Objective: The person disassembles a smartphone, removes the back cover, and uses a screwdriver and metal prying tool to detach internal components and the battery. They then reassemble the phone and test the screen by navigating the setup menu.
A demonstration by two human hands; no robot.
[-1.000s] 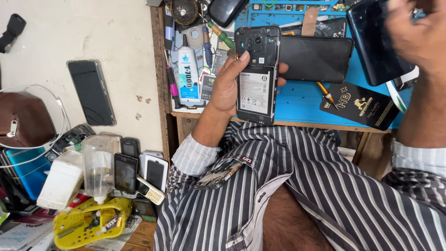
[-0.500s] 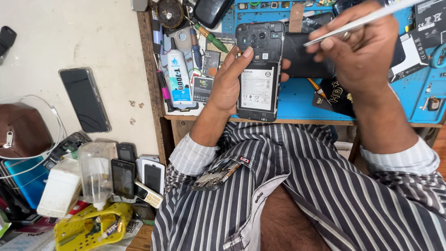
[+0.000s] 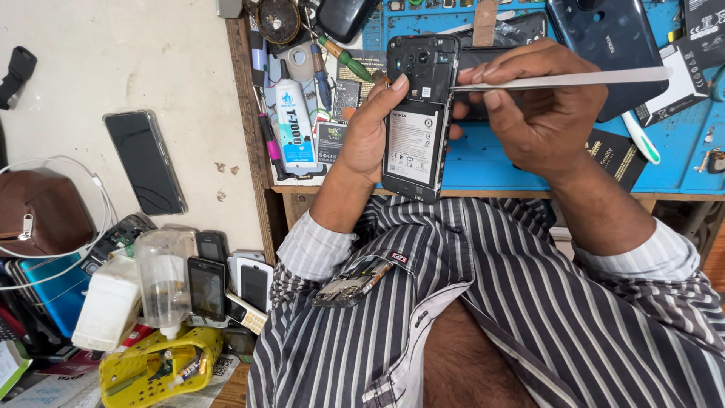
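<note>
Head view: my hands work on an opened phone above the blue tabletop (image 3: 491, 170).
My left hand (image 3: 370, 132) still grips the phone (image 3: 414, 121); my right hand (image 3: 540, 113), pinching silver tweezers (image 3: 574, 78), has lowered their tip to its upper edge.

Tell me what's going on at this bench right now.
A person in a striped shirt sits at a cluttered blue work mat. The left hand holds an opened phone upright, back cover off and battery showing. The right hand holds metal tweezers, tips at the phone's upper right edge near the camera area. The removed dark back cover lies on the mat, a glue tube to the left, several more phones lower left.
</note>
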